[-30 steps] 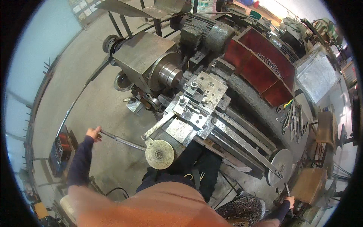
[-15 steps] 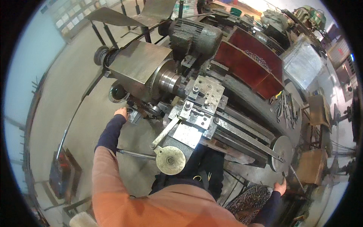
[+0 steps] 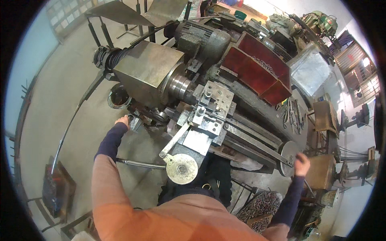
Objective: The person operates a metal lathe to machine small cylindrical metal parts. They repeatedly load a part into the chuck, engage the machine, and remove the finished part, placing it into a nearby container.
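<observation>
A metal lathe fills the middle, its grey headstock [image 3: 150, 64] at the left and a shiny steel cylinder [image 3: 179, 86] in the spindle. Beside that cylinder sits the tool slide [image 3: 213, 106], with a round brass-coloured dial [image 3: 181, 168] and a bar lever [image 3: 175, 140] nearer me. My left hand [image 3: 122, 121] is closed at a small grey metal box [image 3: 136, 123] below the headstock; what its fingers hold is hidden. At the right end of the bed, my right hand [image 3: 302, 164] curls at the rim of a grey handwheel [image 3: 287, 154].
A red tray [image 3: 255, 72] of metal pieces stands behind the bed. Wrenches [image 3: 294, 114] lie to its right, below a plastic-wrapped sheet [image 3: 309, 68]. Small metal parts [image 3: 261, 205] are heaped near my right forearm. A motor [image 3: 201, 40] sits behind the headstock.
My right hand has risen from below the handwheel to its right-hand rim. My left hand stays by the grey box. The whole view has shifted slightly.
</observation>
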`<move>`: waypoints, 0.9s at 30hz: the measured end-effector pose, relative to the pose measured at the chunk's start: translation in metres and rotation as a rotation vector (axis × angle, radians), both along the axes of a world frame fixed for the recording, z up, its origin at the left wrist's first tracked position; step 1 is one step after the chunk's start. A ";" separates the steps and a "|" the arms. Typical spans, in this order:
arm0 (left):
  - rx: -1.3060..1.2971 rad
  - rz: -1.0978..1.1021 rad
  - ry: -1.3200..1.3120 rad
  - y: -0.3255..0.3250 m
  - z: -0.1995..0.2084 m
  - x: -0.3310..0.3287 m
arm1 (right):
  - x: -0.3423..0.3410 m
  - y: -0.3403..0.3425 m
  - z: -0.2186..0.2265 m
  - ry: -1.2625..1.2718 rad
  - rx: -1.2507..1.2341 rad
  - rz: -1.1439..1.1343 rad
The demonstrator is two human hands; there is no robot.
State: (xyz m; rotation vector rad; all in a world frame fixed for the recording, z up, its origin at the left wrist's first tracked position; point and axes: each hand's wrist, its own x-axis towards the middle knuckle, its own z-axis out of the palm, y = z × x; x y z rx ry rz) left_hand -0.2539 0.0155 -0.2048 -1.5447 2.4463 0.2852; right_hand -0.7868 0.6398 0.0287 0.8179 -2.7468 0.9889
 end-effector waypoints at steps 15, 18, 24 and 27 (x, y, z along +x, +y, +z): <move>-0.443 0.474 -0.012 -0.023 0.184 0.269 | 0.206 -0.451 0.055 -0.050 0.402 1.008; -0.492 0.676 0.154 0.027 0.135 0.272 | 0.191 -0.474 0.031 -0.029 0.443 1.057; -0.489 0.688 0.186 0.142 0.186 0.158 | 0.177 -0.481 0.014 0.198 0.423 1.074; -0.477 0.648 0.236 0.175 0.197 0.147 | 0.202 -0.471 0.028 0.205 0.470 0.893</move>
